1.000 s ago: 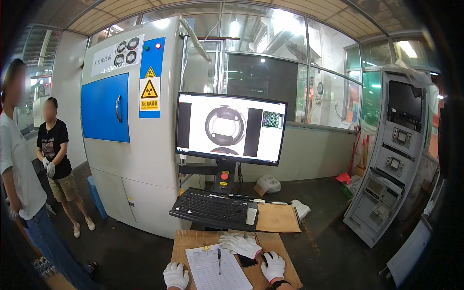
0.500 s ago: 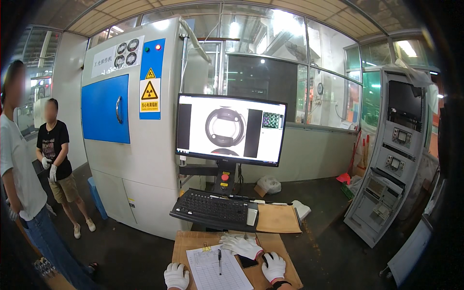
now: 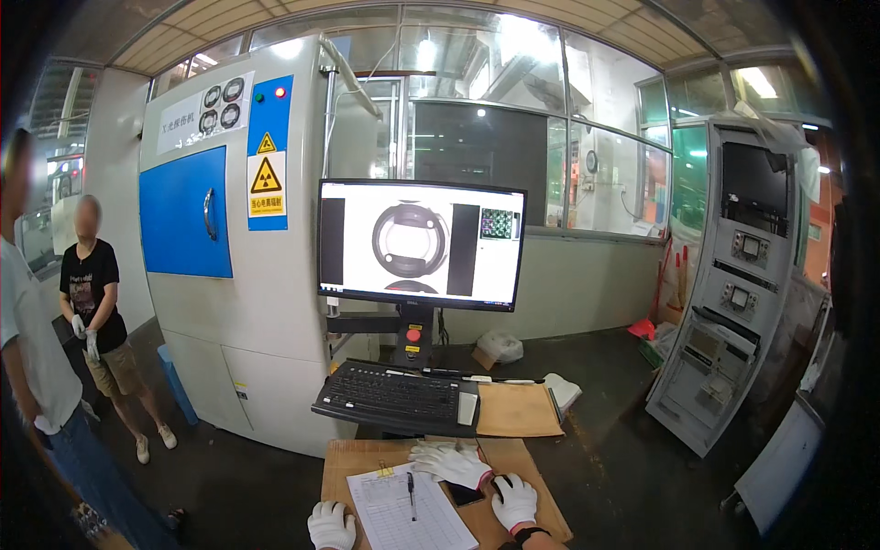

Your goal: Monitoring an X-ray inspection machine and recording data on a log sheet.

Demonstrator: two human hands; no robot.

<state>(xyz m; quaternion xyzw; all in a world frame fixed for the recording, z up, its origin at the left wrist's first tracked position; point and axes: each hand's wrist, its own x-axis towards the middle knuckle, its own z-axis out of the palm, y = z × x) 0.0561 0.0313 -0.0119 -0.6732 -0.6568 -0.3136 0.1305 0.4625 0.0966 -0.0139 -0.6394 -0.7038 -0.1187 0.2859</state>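
My left hand [image 3: 331, 526], in a white knit glove, lies on the front left of a cardboard surface [image 3: 337, 458], its fingers slightly bent and holding nothing visible. Beside it is a printed sheet [image 3: 390, 527] under a yellow clip [image 3: 386, 470], with a black pen [image 3: 412, 498] on top. My right hand [image 3: 515, 504], also gloved, rests over a small black computer mouse [image 3: 499, 482], mostly hidden under the palm. Between the sheet and that hand lie a loose pair of white gloves [image 3: 451, 463] and a dark flat object, perhaps a phone [image 3: 465, 496].
Behind the cardboard are a black keyboard [image 3: 390, 394], a brown folder [image 3: 519, 410] and a monitor [image 3: 495, 275] showing a grey ring-shaped part. A large cabinet [image 3: 284, 348] with a blue door [image 3: 183, 215] stands left. Two people [image 3: 90, 293] stand nearby; an equipment rack [image 3: 733, 321] stands right.
The whole view has shifted slightly, so most things sit a little farther left. Both my hands keep their places on the cardboard, and the monitor picture looks the same.
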